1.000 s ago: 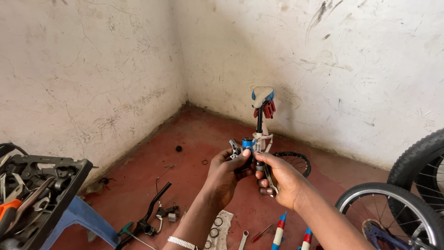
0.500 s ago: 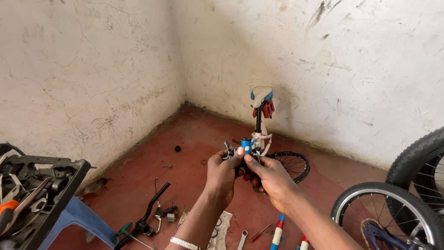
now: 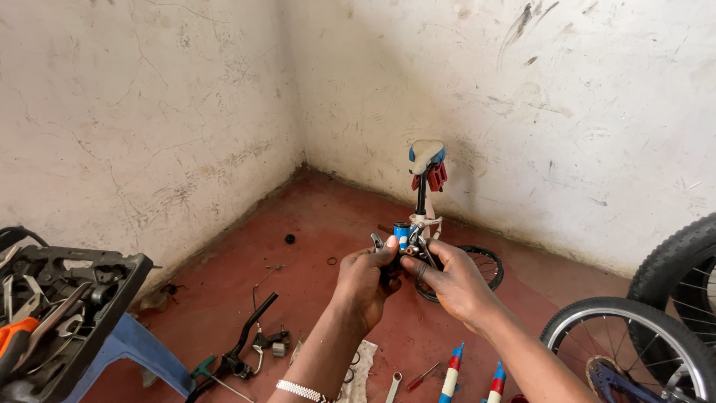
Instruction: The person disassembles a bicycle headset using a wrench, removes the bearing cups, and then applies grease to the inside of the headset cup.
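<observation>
My left hand (image 3: 363,287) and my right hand (image 3: 456,282) meet in mid-air, both closed on a small metal bicycle brake part (image 3: 403,240) with silver arms and a blue piece. My fingers cover its lower half. Behind the hands stands a small child's bicycle frame (image 3: 422,221) with a white-and-blue saddle (image 3: 426,155) and a red reflector, in the room's corner. Its small black wheel (image 3: 478,266) shows just right of my right hand.
A black toolbox (image 3: 56,310) full of tools rests on a blue plastic stool (image 3: 128,348) at the left. On the red floor lie a black handlebar (image 3: 247,335), a cloth with small parts, a spanner, a screwdriver and blue-white-red fork legs (image 3: 453,372). Two bicycle wheels (image 3: 623,341) stand at the right.
The hands have drawn closer together around the brake part, and the right hand has shifted slightly left and up. The part stays held in front of the small bicycle.
</observation>
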